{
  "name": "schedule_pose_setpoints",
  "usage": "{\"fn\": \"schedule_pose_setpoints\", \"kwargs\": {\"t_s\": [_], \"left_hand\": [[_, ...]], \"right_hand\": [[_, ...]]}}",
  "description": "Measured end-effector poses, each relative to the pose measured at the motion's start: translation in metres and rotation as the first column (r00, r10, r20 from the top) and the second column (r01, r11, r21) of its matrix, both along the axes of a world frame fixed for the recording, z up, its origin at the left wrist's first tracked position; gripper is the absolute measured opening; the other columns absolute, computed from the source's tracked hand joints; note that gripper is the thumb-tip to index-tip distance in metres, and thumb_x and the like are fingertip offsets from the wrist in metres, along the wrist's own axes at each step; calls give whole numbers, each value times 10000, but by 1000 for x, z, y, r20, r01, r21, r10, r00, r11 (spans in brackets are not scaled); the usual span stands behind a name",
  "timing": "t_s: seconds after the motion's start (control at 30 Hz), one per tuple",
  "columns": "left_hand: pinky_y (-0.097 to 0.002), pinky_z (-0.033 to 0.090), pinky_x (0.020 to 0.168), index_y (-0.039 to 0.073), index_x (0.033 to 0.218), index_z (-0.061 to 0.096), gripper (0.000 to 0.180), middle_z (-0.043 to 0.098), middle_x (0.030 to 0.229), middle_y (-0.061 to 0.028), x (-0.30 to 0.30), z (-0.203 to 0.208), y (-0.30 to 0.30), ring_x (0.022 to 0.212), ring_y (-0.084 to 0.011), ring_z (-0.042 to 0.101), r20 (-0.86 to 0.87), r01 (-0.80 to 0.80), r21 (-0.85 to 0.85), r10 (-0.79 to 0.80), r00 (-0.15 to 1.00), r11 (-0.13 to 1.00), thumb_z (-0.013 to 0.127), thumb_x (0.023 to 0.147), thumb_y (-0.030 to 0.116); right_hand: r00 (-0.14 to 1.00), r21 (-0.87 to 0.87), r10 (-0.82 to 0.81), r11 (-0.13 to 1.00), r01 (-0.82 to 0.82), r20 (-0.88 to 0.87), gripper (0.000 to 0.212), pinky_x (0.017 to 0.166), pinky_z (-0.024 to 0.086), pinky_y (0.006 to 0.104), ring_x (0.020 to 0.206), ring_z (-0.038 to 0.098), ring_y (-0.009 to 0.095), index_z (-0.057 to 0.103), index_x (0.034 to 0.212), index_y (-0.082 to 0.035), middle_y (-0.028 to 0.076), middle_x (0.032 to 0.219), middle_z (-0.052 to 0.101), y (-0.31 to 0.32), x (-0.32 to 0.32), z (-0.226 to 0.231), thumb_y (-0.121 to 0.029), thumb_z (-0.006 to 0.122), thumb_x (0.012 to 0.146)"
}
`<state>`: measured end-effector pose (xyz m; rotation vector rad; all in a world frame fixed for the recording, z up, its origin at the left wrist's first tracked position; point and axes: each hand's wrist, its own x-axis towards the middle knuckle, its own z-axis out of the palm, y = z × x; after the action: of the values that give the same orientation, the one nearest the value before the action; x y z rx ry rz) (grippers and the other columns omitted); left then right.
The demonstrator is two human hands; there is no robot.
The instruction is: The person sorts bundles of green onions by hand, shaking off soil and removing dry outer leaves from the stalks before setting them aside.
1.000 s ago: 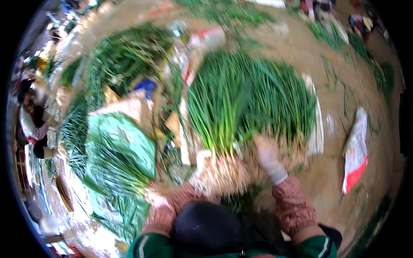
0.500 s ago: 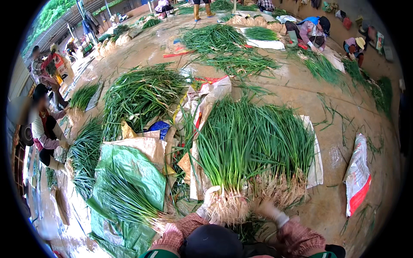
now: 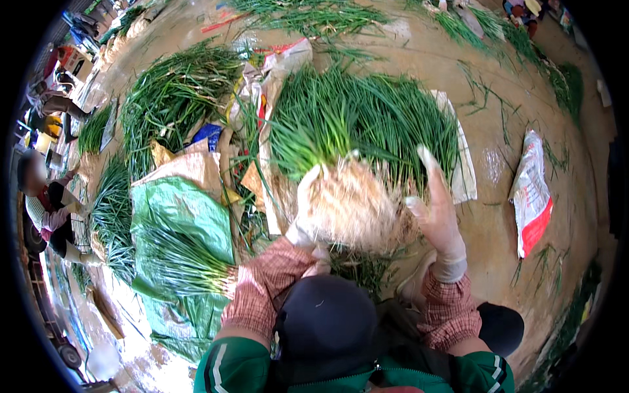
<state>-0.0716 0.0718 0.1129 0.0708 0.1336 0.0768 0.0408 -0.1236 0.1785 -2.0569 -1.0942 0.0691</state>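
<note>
Head cam: big change was right hand [image 3: 445,223], down low by roots half second earlier, now up on right, fingers spread wide, nothing in grip. Green onion bunch [image 3: 354,203] had tipped too, roots facing up, near side of leafy pile [image 3: 406,111]. Left hand [image 3: 303,213] had grip closed on bunch's left side, some fingers hidden. Looked like one-handed hold, imo, leaving right one free.
</note>
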Motion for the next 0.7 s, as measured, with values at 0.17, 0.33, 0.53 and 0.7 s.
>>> {"fn": "schedule_pose_setpoints", "kwargs": {"t_s": [0.17,0.33,0.53,0.7], "left_hand": [[-443,447,990,28,1246,523,461,552,1264,-168,47,-27,2,1153,-284,544,80,-156,261,139,987,953,427,927,347],[-464,498,910,10,1152,547,403,584,1157,-189,86,-12,34,1047,-325,582,140,-380,364,353,925,851,454,874,286],[-391,517,909,15,1263,472,350,555,1236,-143,92,75,97,1099,-248,569,421,-631,712,532,735,308,521,939,140],[-386,524,885,8,1242,481,336,562,1210,-148,38,122,123,1063,-246,578,313,-701,647,734,603,301,521,934,136]], "right_hand": [[987,86,73,994,-61,-145,1233,1128,223,419,1366,262,350,-210,1413,39,244,1446,298,53,-30,-19,-453,721,772],[610,286,150,949,131,-778,503,832,466,249,957,584,153,376,1305,39,128,1046,608,39,-43,-22,-184,602,914],[809,119,141,989,-89,-570,251,785,499,307,857,627,203,627,1083,15,109,913,666,-35,-58,-72,-172,549,936],[960,-472,-146,881,17,-239,316,847,499,335,932,627,269,618,1152,-24,172,1011,660,-44,-64,-140,-214,568,905]]}}
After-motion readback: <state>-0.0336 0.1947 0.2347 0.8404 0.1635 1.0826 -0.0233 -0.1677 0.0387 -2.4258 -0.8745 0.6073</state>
